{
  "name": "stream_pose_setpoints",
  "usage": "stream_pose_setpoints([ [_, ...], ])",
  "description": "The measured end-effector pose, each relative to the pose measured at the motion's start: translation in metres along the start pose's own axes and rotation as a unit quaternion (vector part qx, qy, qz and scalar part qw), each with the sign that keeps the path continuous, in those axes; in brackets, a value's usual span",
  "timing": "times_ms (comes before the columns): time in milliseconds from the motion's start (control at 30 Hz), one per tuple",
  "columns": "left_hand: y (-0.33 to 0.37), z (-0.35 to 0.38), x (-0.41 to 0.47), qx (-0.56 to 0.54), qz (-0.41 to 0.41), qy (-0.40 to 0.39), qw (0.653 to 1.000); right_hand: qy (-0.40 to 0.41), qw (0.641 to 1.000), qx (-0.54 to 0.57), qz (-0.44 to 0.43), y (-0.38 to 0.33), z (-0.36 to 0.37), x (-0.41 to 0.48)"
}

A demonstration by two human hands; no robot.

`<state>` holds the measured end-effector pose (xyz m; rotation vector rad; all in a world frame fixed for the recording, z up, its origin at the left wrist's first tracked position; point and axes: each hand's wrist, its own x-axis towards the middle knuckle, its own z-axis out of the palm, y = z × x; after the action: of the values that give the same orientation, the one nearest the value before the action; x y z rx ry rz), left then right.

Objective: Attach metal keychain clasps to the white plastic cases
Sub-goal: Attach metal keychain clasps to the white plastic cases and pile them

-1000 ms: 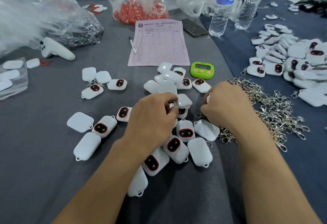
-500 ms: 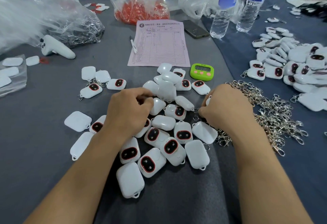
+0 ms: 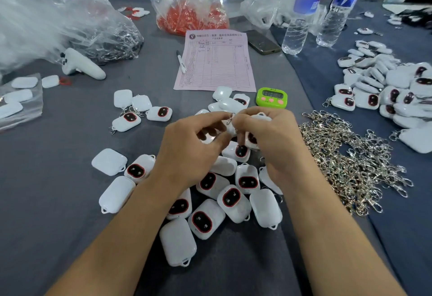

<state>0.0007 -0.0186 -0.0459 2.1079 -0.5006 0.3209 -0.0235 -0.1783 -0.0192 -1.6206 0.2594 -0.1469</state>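
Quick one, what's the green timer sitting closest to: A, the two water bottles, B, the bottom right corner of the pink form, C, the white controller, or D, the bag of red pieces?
B: the green timer lies just off the lower right corner of the pink form, well apart from the other three.

Only two forearms and two hands of the person show. The left forearm point(image 3: 121, 237) and the right forearm point(image 3: 332, 237) are bare along their whole visible length, from the lower edge of the view to the wrists. The left hand point(image 3: 191, 153) and the right hand point(image 3: 273, 146) are bare as well, their backs smooth, with the knuckles faintly ridged. The fingernails are too blurred to make out.
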Motion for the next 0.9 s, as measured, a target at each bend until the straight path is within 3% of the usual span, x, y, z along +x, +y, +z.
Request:
stream_pose_setpoints([
  [200, -0.0029, 0.0013, 0.0015, -0.133, -0.034, -0.004, 0.991, -0.028, 0.999, -0.016, -0.011, 0.0009, 0.005, -0.0038],
  [467, -0.0065, 0.0016, 0.0032, -0.121, -0.026, 0.022, 0.992, -0.051, 0.993, -0.102, -0.013, 0.0026, -0.0001, -0.002],
  [767, -0.0049, -0.0019, 0.0057, -0.107, -0.054, 0.065, 0.991, 0.05, 0.974, -0.208, -0.072, 0.008, 0.0011, -0.0022],
  [900, -0.0049, -0.0023, 0.0063, -0.112, -0.056, 0.074, 0.989, 0.076, 0.974, -0.169, -0.131, 0.0043, 0.0061, -0.0056],
])
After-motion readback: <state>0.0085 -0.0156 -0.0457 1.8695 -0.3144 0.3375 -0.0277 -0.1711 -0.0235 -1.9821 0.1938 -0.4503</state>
